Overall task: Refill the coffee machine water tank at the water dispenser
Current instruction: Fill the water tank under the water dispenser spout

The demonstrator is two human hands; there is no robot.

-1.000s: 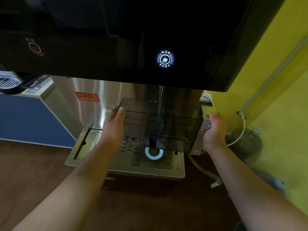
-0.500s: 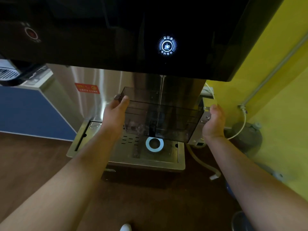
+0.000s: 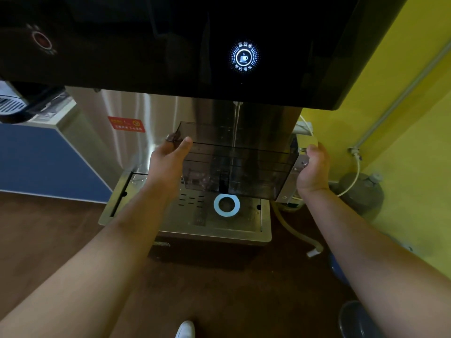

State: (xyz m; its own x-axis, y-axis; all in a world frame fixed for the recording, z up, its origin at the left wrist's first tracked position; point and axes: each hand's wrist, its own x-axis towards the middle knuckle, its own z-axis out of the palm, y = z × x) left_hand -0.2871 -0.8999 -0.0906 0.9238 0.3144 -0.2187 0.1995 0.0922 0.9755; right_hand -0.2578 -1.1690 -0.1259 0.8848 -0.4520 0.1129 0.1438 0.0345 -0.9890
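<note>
Far out to the left of the left hand (image 3: 168,164), a blue cabinet front (image 3: 41,157) is standing against the wall, with the edge of a dark appliance (image 3: 22,103) sitting on top of it. Just above and left of that hand, a red warning sticker (image 3: 126,124) is showing on the steel body of the water dispenser (image 3: 146,40). The left hand is pressing flat against the left end of the smoky transparent water tank (image 3: 244,167), thumb lying along the near top edge and fingertips curling over the far corner, so it is gripping the tank rather than closed into a fist. Between the two hands the tank is hanging level in the air, above the steel drip tray (image 3: 185,223) and clear of it. A thin stream of water (image 3: 235,125) is falling from the nozzle under the black panel into the tank, and a lit round button (image 3: 243,57) is glowing on the panel above. Below the tank, a pale blue ring (image 3: 226,205) is lying on the tray. The right hand (image 3: 314,167) is cupping the tank's right end at its metal bracket, fingers wrapped behind and out of sight. To the right of that hand, a white tube (image 3: 351,181) is looping before the yellow wall (image 3: 402,118), and a pale hose (image 3: 295,230) is trailing over the brown floor (image 3: 48,240). A white shoe tip (image 3: 185,329) is showing at the bottom edge.
</note>
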